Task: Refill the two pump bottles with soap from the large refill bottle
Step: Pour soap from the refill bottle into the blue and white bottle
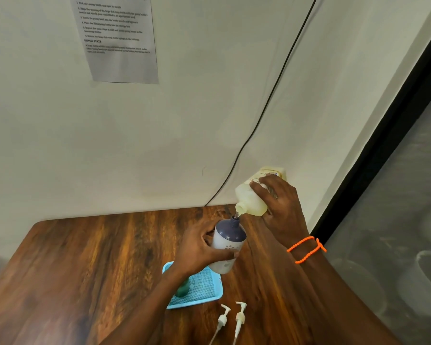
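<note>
Above dark wooden table (85, 265) by white wall (184, 120), right hand (281, 207) grips pale yellow translucent refill bottle (251, 197), long axis tilted, mouth pointing down-left. Left hand (199, 247) wraps white pump bottle with navy shoulder (228, 241), neck up, leaning right.

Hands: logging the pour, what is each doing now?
Left hand: closed around the pump bottle.
Right hand: closed around the tilted refill bottle.
</note>
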